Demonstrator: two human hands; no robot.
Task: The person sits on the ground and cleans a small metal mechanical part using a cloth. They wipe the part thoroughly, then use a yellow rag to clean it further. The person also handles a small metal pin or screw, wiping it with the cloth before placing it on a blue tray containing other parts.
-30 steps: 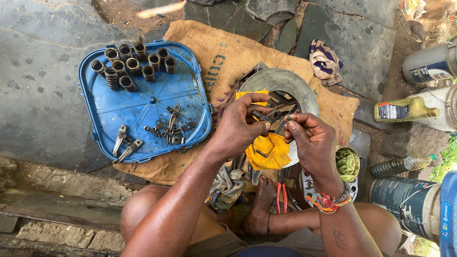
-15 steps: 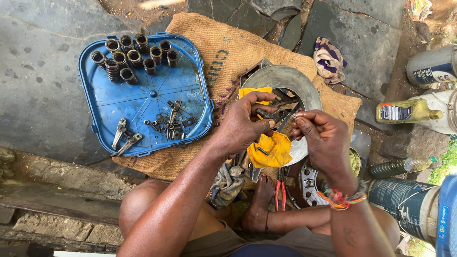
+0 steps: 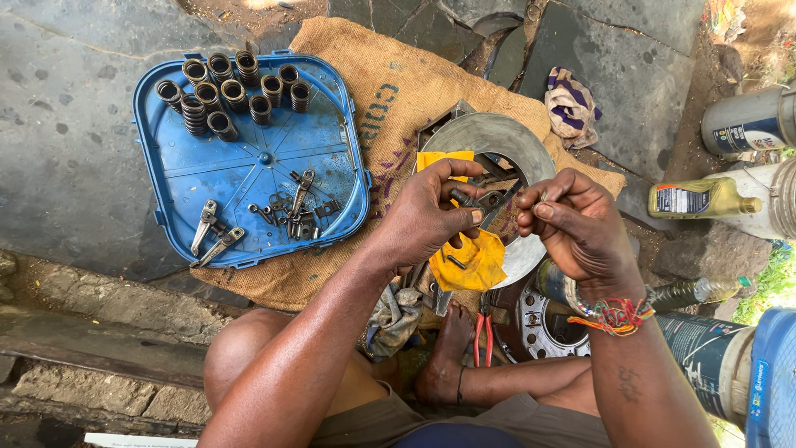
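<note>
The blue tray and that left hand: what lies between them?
In the head view, only burlap sacking shows between the blue tray and the left hand.

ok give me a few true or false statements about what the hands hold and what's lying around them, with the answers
1. The left hand holds a small dark metal part. True.
2. The coil springs stand on the burlap sack. False: they stand in the blue plastic tray, at its far edge.
3. A yellow cloth lies under the hands. True.
4. The right hand grips the red-handled pliers. False: the pliers lie on the ground by the person's foot, and the right hand's fingertips pinch something too small to tell.
5. The tray lies partly on the burlap sack. True.
</note>
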